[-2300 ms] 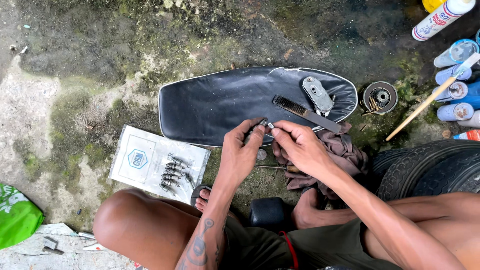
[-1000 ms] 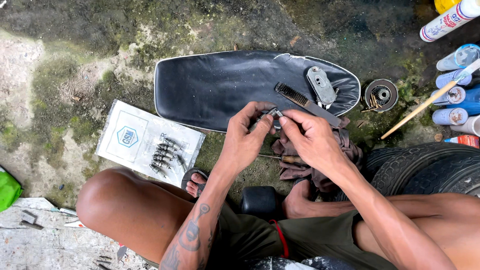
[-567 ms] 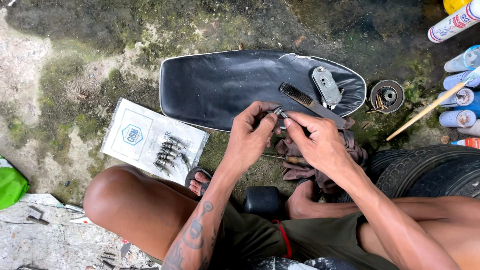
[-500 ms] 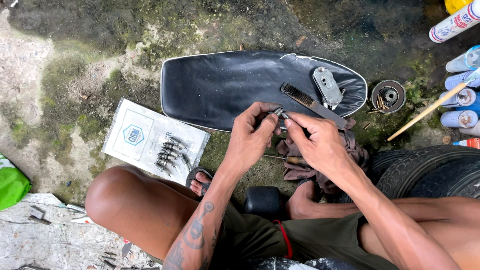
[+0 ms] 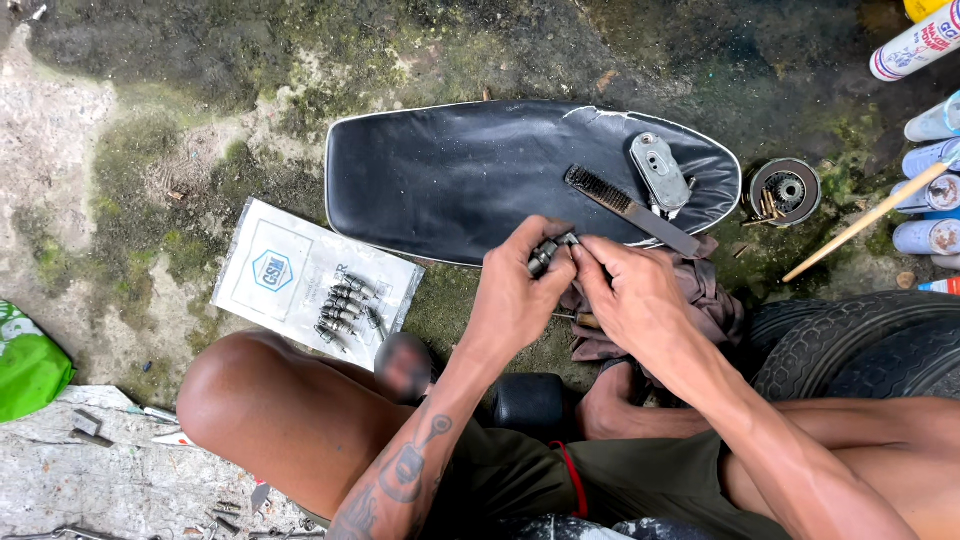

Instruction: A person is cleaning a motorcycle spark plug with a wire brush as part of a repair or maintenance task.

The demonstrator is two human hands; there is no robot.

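My left hand (image 5: 520, 290) and my right hand (image 5: 635, 295) meet in front of a black motorcycle seat (image 5: 470, 170) lying on the ground. Between the fingertips of both hands is a small dark metal part (image 5: 550, 250), pinched from each side. A wire brush (image 5: 630, 210) and a grey metal fitting (image 5: 660, 172) lie on the seat just beyond my right hand. To the left, a clear plastic packet (image 5: 300, 275) carries several similar small metal parts (image 5: 345, 305).
A brown rag (image 5: 700, 300) lies under my right hand. A round metal piece (image 5: 785, 190), a wooden stick (image 5: 870, 215) and spray cans (image 5: 930, 125) sit at the right. A tyre (image 5: 860, 340) is by my right arm, a green bag (image 5: 30, 365) far left.
The view shifted slightly; both hands stayed together on the small metal part, fingers working it, moving a little up toward the seat.
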